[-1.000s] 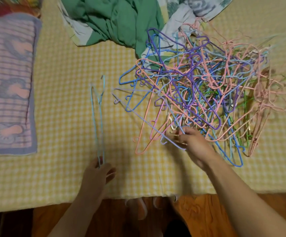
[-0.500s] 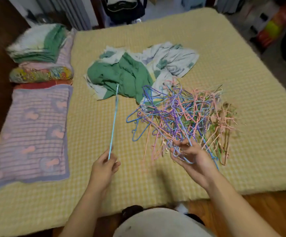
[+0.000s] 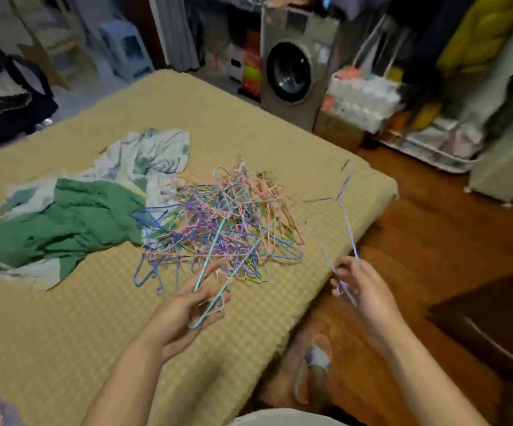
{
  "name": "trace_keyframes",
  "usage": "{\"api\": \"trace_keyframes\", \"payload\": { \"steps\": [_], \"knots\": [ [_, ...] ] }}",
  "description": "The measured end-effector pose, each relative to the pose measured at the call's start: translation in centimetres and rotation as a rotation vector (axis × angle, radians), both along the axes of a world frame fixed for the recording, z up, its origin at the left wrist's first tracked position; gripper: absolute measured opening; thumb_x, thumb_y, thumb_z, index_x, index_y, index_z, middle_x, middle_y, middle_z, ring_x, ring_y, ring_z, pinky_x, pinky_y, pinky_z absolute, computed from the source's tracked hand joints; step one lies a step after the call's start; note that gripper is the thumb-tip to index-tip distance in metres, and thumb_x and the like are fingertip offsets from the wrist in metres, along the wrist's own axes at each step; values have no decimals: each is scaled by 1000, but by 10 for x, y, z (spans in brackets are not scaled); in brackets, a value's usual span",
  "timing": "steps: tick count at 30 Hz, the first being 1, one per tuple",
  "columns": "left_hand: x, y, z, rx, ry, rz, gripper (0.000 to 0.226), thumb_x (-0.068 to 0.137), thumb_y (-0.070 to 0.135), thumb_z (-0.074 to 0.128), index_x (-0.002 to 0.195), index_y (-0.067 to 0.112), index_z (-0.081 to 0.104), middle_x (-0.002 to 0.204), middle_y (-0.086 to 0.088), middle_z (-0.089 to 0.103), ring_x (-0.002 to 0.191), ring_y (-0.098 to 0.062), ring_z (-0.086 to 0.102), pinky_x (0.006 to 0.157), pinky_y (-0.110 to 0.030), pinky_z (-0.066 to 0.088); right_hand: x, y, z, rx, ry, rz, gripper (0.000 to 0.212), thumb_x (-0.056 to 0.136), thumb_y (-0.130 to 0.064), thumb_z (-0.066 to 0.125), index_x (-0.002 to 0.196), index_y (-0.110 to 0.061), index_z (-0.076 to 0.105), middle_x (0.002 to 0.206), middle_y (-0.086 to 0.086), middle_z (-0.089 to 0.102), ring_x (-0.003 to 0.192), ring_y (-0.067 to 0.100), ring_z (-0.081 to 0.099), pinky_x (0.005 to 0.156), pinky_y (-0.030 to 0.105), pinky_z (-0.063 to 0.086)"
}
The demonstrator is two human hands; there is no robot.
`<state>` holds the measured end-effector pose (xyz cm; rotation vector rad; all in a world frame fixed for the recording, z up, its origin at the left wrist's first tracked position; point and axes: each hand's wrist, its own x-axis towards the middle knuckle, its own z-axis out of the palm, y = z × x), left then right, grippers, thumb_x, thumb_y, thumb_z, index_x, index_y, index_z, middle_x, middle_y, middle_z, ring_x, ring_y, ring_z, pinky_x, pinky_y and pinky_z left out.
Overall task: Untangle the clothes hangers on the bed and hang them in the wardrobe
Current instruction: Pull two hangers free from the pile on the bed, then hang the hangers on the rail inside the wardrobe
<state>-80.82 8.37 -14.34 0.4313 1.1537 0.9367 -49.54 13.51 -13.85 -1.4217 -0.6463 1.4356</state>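
A tangled heap of thin wire hangers in pink, purple, blue and green lies on the yellow checked bed. My left hand holds a light blue hanger that slants up over the heap. My right hand pinches a pale purple hanger, lifted free of the heap over the bed's right edge. An open wardrobe area with hanging clothes stands at the upper right.
A green and floral cloth is bunched left of the heap. A washing machine stands beyond the bed's far corner. Storage bins and a white rack line the right. Wooden floor runs along the bed's right side.
My view has swung right toward the wardrobe. My right hand has pulled a pale purple hanger out of the heap and lifted it right. My left hand still holds the light blue hanger.
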Motion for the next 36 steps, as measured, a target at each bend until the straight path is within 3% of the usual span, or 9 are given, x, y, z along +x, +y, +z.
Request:
{"api": "trace_keyframes", "payload": {
  "steps": [3,9,15,17,20,24,27,31,36],
  "knots": [
    [41,24,-2,10,61,-159,45,99,11,46,135,36,57,109,-9,68,111,-27,65,106,-46,41,47,-36,5,-27,-29,-143,25,105,-20,41,105,-11,64,78,5,59,64,22,59,56,30,45],
    [164,60,22,73,98,-513,31,101,37,47,127,40,63,112,-8,59,98,-25,64,77,-32,49,135,-110,35,-39,-20,-450,22,99,-10,47,111,-15,65,84,4,64,74,24,61,55,27,46],
    [319,60,49,236,78,-805,48,89,7,51,128,31,63,100,-1,62,89,-21,60,70,-27,45,222,-203,64,36,153,-650,36,88,-12,61,123,-18,64,106,8,69,104,27,60,87,39,40],
    [372,60,55,260,101,-884,54,80,8,53,128,31,63,90,0,65,82,-19,62,65,-26,49,250,-228,71,42,102,-735,35,87,-14,63,122,-20,66,110,9,68,105,25,62,87,39,41],
    [452,52,59,283,146,-974,55,88,1,46,132,33,58,73,-6,60,61,-17,59,46,-21,44,300,-255,79,44,-11,-876,30,95,-9,55,123,-19,64,101,10,64,93,23,59,78,35,44],
    [535,15,80,275,45,-1086,55,78,11,48,127,31,63,92,-16,58,86,-27,52,78,-33,44,366,-280,91,59,-137,-1027,29,103,-12,41,126,-18,59,87,5,56,85,23,54,62,27,40],
    [600,-10,100,287,2,-1163,42,89,16,49,124,31,67,100,-16,62,95,-27,56,91,-38,48,412,-295,106,84,-212,-1077,28,104,-14,39,121,-21,60,81,3,54,70,16,51,56,25,36],
    [686,-26,124,351,-12,-1318,33,98,26,47,119,40,69,101,-14,64,95,-25,59,97,-40,49,465,-308,128,75,-301,-1159,26,104,-23,43,116,-30,64,94,4,59,86,20,57,71,31,43],
    [789,-11,151,555,11,-1500,36,95,57,51,127,46,61,94,-8,67,91,-21,65,93,-38,49,528,-300,146,110,-373,-1296,25,103,-24,46,106,-37,66,98,2,62,94,17,60,74,32,41]
  ]
}}
